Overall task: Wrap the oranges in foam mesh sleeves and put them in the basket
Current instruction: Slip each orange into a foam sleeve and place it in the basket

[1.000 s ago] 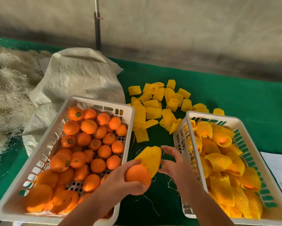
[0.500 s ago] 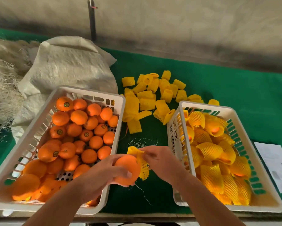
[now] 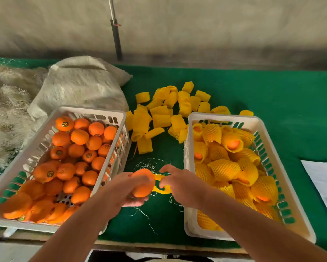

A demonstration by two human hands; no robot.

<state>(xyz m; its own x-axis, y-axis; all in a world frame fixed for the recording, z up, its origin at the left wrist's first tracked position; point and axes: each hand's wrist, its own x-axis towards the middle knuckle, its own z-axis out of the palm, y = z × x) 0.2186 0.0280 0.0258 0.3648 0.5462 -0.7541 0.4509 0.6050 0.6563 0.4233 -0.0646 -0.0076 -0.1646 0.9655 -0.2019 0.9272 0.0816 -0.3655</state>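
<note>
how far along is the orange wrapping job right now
Done: the right basket is heaped with wrapped oranges. In hand: the left hand holds a bare orange while the right hand pinches a yellow sleeve at its side; it is not yet wrapped. Left: the left basket holds many bare oranges, with spare sleeves lying on the green table.

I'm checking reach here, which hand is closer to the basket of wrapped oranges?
Right. The right hand sits just beside the near left wall of the basket of wrapped oranges, pinching the foam sleeve. The left hand holds the orange farther left.
</note>
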